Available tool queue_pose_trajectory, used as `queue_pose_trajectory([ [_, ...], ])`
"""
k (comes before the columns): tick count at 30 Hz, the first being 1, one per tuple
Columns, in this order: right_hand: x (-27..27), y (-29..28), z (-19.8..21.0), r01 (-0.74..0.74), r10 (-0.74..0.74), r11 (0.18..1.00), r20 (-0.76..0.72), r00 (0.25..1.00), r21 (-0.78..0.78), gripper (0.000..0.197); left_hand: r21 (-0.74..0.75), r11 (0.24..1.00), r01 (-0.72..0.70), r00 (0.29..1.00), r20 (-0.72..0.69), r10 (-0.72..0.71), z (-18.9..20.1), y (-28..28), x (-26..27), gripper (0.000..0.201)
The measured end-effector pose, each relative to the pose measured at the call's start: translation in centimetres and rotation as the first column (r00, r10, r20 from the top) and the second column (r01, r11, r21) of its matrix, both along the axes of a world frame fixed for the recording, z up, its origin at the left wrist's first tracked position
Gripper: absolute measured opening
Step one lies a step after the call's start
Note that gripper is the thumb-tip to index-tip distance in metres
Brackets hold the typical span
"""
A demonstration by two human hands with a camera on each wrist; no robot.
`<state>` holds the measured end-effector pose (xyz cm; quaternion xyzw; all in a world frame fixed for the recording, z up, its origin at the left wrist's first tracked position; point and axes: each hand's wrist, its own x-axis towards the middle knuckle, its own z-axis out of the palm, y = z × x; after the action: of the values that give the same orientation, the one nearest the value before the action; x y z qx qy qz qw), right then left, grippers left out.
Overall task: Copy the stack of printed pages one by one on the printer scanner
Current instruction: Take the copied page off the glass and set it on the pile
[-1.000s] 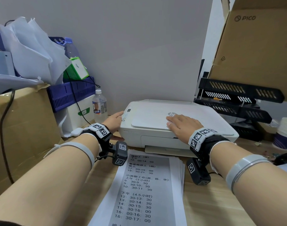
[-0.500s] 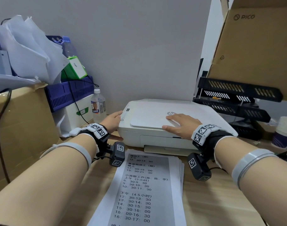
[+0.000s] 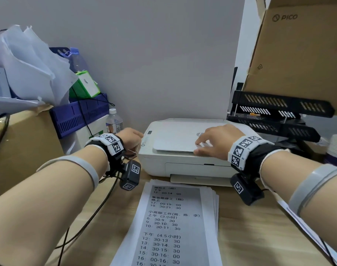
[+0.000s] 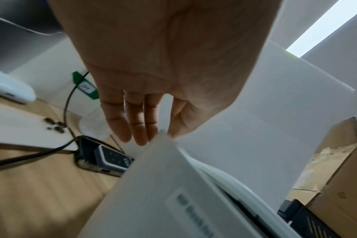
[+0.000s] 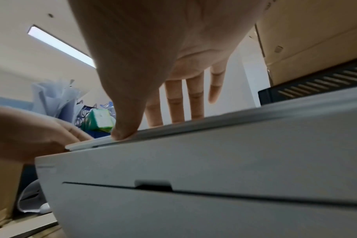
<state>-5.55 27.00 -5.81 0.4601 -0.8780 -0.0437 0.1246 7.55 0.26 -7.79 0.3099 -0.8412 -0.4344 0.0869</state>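
Note:
A white printer (image 3: 184, 160) stands on the wooden desk with its scanner lid (image 3: 175, 141) down. My right hand (image 3: 204, 144) lies on the lid, fingers straight, and its thumb (image 5: 122, 135) presses against the lid's front edge. My left hand (image 3: 137, 137) touches the printer's left side near the control panel; its fingers (image 4: 137, 125) are straight beside the printer (image 4: 163, 185). The stack of printed pages (image 3: 175, 223) lies face up on the desk in front of the printer, between my forearms, touched by neither hand.
Left of the printer are a cardboard box (image 3: 20, 150), a purple basket (image 3: 81, 116) and a water bottle (image 3: 115, 121). Black letter trays (image 3: 278, 112) and a PICO carton (image 3: 301, 54) crowd the right. A small cabled device (image 4: 106, 159) lies by the printer's left side.
My right hand has slid back across the lid toward me, and its thumb now sits at the lid's front edge. The left hand has stayed at the printer's left side.

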Motion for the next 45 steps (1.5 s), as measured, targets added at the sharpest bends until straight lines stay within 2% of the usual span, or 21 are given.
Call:
queue_pose_trajectory([
  [1, 0.0, -0.1, 0.3, -0.016, 0.015, 1.0, -0.02, 1.0, -0.012, 0.049, -0.106, 0.994, 0.011, 1.0, 0.013, -0.01, 0.6, -0.2, -0.4, 0.037],
  [3, 0.1, -0.1, 1.2, -0.032, 0.031, 0.997, -0.019, 0.999, -0.064, 0.043, -0.316, 0.947, 0.053, 0.998, 0.06, -0.036, 1.8, -0.5, -1.2, 0.049],
  [5, 0.2, 0.1, 2.6, -0.009, 0.007, 0.99, -0.015, 1.0, -0.143, 0.041, -0.402, 0.909, 0.109, 0.993, 0.075, -0.086, 2.7, -0.3, -1.9, 0.064],
  [7, 0.0, 0.1, 4.3, 0.047, -0.063, 0.97, -0.062, 0.996, -0.239, 0.045, -0.323, 0.934, 0.155, 0.987, 0.007, -0.161, 3.4, 0.1, -2.8, 0.07],
  [8, -0.2, -0.1, 5.2, 0.069, -0.101, 0.953, -0.096, 0.99, -0.294, 0.046, -0.245, 0.953, 0.178, 0.978, -0.066, -0.2, 3.6, 0.6, -3.2, 0.065],
  [11, -1.4, -1.4, 7.7, 0.082, -0.161, 0.899, -0.149, 0.976, -0.43, 0.039, -0.067, 0.97, 0.233, 0.934, -0.26, -0.243, 4.9, 1.6, -5.3, 0.026],
  [13, -2.3, -2.5, 8.7, 0.073, -0.161, 0.859, -0.133, 0.978, -0.507, 0.027, 0.037, 0.981, 0.191, 0.92, -0.356, -0.166, 5.6, 1.7, -7.3, 0.008],
  [14, -2.8, -2.9, 8.9, 0.062, -0.149, 0.834, -0.116, 0.982, -0.548, 0.023, 0.074, 0.985, 0.155, 0.914, -0.389, -0.115, 6.1, 1.5, -8.3, 0.007],
  [17, -3.6, -3.2, 8.9, 0.038, -0.068, 0.749, -0.02, 0.997, -0.662, 0.043, 0.103, 0.993, 0.05, 0.893, -0.451, 0.002, 6.9, 0.8, -11.2, 0.01],
  [19, -4.1, -3.1, 8.4, 0.082, -0.056, 0.725, 0.059, 0.997, -0.684, 0.049, 0.092, 0.996, 0.007, 0.885, -0.464, 0.036, 7.4, 0.2, -13.0, 0.029],
  [21, -4.9, -2.7, 7.5, 0.156, -0.083, 0.749, 0.142, 0.986, -0.644, 0.051, 0.073, 0.997, -0.008, 0.887, -0.46, 0.041, 7.8, -0.1, -14.3, 0.037],
  [24, -5.9, -2.0, 6.3, 0.25, -0.093, 0.805, 0.301, 0.949, -0.539, 0.052, 0.124, 0.992, 0.015, 0.892, -0.45, 0.043, 8.2, -0.3, -15.7, 0.048],
  [27, -5.9, -1.5, 5.1, 0.32, -0.14, 0.889, 0.472, 0.871, -0.327, 0.052, 0.169, 0.985, 0.039, 0.905, -0.425, 0.037, 8.4, -0.9, -16.7, 0.064],
  [29, -5.7, -1.2, 4.4, 0.318, -0.188, 0.932, 0.517, 0.835, -0.175, 0.057, 0.22, 0.974, 0.053, 0.91, -0.413, 0.044, 8.4, -1.2, -17.1, 0.071],
  [34, -4.8, -0.5, 2.5, 0.248, -0.224, 0.969, 0.502, 0.836, 0.02, 0.072, 0.31, 0.947, 0.089, 0.904, -0.423, 0.054, 8.5, -1.2, -16.7, 0.07],
  [36, -4.1, -0.2, 1.7, 0.222, -0.238, 0.97, 0.533, 0.812, 0.095, 0.081, 0.267, 0.958, 0.106, 0.912, -0.409, 0.013, 8.3, -0.7, -15.8, 0.071],
  [39, -2.6, 0.2, 0.6, 0.175, -0.272, 0.956, 0.492, 0.827, 0.234, 0.088, 0.111, 0.984, 0.142, 0.941, -0.325, -0.099, 7.1, 0.5, -13.6, 0.061],
  [42, -1.1, 0.8, -0.3, 0.127, -0.219, 0.962, 0.405, 0.888, 0.24, 0.089, 0.02, 0.972, 0.236, 0.957, -0.179, -0.229, 5.8, 1.3, -11.4, 0.041],
  [45, -0.2, 1.7, -1.0, 0.13, -0.186, 0.972, 0.296, 0.937, 0.197, 0.085, -0.006, 0.959, 0.282, 0.956, -0.077, -0.282, 5.2, 2.0, -9.5, 0.031],
])
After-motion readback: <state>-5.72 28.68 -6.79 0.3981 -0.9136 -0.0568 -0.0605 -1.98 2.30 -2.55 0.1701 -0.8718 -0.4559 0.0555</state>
